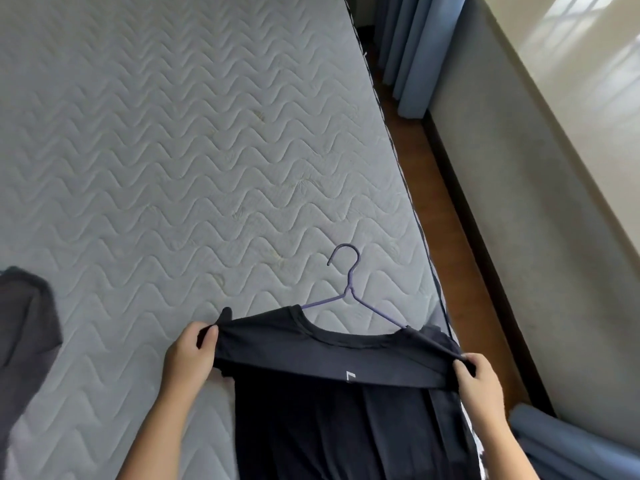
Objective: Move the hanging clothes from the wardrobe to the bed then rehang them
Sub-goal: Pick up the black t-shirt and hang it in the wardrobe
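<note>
Both hands hold a dark navy T-shirt (329,410) by its shoulders. The left hand (188,355) has its fingers curled over the bunched fabric of one shoulder, and the right hand (479,379) pinches the other shoulder between thumb and fingers. The cloth is pulled taut between them, and the body of the shirt hangs down toward the bottom of the view, over the near right part of the bed. A small white mark (350,375) shows on the stretched band just below the collar. A thin purple hanger (349,292) pokes out of the neck opening. Both of its sloping arms run down into the collar, and its hook curls above them, over the mattress. At the left edge a grey garment (24,334) lies crumpled on the bed (173,150), well apart from the shirt. The bed's bare mattress, pale and quilted in wavy lines, fills most of the view. Along its right side runs a strip of brown wooden floor (433,202). Beyond that stands a pale wall (519,168) with a dark skirting board and a patch of window light high up. Blue curtains (408,46) hang at the far end of the floor strip, and more blue fabric (554,441) sits low at the right, near the right forearm.
</note>
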`<state>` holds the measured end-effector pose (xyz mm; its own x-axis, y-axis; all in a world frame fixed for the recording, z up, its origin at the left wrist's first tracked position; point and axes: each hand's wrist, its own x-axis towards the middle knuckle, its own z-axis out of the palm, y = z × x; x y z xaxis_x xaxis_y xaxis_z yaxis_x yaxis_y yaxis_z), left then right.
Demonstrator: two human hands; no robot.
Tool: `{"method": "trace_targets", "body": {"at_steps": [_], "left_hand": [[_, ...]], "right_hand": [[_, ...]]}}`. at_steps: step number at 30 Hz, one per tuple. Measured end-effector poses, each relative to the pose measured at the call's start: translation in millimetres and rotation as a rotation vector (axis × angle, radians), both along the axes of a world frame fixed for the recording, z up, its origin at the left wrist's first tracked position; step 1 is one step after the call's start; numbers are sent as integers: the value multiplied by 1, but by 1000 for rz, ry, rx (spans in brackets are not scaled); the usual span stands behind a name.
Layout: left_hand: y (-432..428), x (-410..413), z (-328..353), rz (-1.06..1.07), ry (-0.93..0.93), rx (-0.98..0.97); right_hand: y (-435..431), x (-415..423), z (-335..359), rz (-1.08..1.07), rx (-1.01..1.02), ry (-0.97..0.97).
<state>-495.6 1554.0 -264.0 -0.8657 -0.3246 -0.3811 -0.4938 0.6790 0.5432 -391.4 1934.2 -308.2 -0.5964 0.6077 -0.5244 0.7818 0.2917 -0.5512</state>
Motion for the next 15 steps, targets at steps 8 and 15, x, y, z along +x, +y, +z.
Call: {"method": "trace_targets", "body": {"at_steps": [8, 15], "left_hand": [[-38, 102, 88, 79, -16, -71], [-57, 228, 111, 322, -12, -132]], "right_hand": [[-11, 22, 67, 467, -21, -43], [-49, 19, 104, 641, 0, 29]]}}
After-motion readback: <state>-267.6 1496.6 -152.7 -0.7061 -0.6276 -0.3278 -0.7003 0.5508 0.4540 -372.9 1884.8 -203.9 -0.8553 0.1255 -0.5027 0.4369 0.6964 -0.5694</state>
